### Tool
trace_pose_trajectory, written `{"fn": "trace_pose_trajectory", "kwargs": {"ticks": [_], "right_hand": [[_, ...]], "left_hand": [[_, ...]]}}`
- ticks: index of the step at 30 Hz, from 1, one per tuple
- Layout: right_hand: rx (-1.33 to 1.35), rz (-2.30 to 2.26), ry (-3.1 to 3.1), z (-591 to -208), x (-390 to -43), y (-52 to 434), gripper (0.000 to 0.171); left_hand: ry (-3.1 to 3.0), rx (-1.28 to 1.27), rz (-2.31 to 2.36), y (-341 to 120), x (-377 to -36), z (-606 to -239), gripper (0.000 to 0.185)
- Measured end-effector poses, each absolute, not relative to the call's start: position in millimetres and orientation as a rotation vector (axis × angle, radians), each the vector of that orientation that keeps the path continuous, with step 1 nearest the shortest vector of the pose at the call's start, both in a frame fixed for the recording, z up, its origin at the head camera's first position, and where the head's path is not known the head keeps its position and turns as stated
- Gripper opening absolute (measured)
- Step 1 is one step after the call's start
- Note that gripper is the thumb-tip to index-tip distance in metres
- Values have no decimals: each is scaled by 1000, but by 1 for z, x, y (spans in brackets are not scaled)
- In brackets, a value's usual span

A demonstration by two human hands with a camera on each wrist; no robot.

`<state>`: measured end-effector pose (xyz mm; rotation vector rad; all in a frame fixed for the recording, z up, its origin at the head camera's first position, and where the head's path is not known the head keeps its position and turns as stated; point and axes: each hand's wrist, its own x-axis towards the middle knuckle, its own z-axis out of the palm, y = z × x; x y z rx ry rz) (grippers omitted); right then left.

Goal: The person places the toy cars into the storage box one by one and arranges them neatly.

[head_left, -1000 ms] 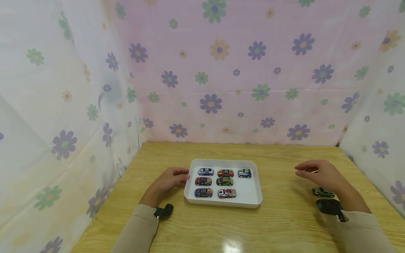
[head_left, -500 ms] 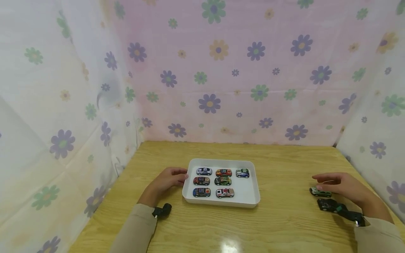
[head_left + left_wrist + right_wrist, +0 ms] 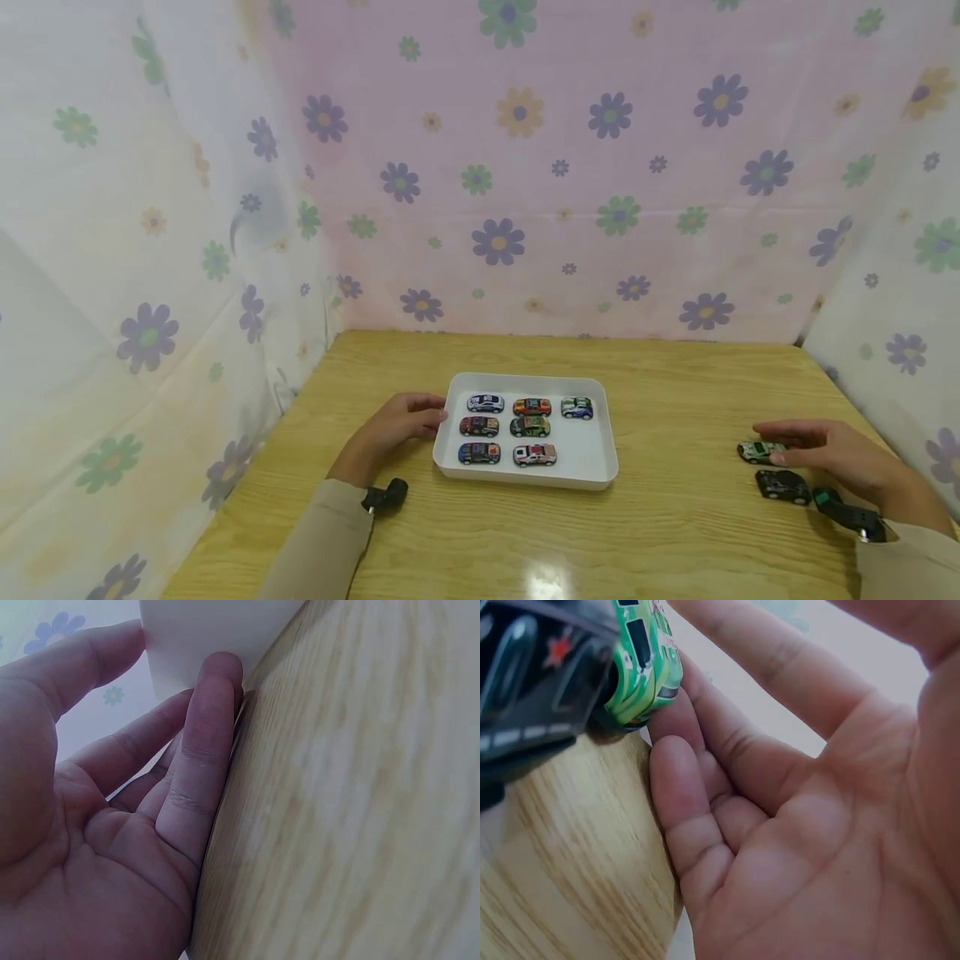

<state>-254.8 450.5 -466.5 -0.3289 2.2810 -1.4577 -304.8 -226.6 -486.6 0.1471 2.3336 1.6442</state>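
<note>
My left hand [image 3: 397, 427] rests on the table at the left end of a white tray [image 3: 592, 458]. In the left wrist view its thumb and fingertips meet the tray's outer wall [image 3: 202, 630]. On the right side of the table, my right hand [image 3: 843, 458] lies beside a green-and-white toy car [image 3: 753, 452], thumb on the near side and index finger on the far side. Fingers touch the car's end in the right wrist view, where the thumb tip is out of frame. A black toy car [image 3: 782, 487] with a red star stands just nearer to me.
Several toy cars stand in rows inside the tray, among them a white-and-blue car [image 3: 485, 403], an orange-red car [image 3: 532, 407] and a white-and-red car [image 3: 535, 455]. Flowered cloth [image 3: 498, 167] hangs behind the table and along both sides.
My right hand came down and to the right, from above the table to the green-and-white car, uncovering the black car. My left hand stayed at the tray.
</note>
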Motion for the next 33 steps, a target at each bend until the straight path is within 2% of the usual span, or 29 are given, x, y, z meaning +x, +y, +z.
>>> {"fn": "trace_pose_trajectory", "kwargs": {"ticks": [18,25,33], "right_hand": [[-368,-1523,2182,-474,-253,454,52],[-361,-1499,2227,-474,-253,451,41],[-304,-1390,2336,-473,-253,449,51]], "left_hand": [[2300,163,1665,-229,-308,-489,51],[2281,196,1688,-230,-309,-490,48],[2287,200,1677,-230,-309,-491,52]]}}
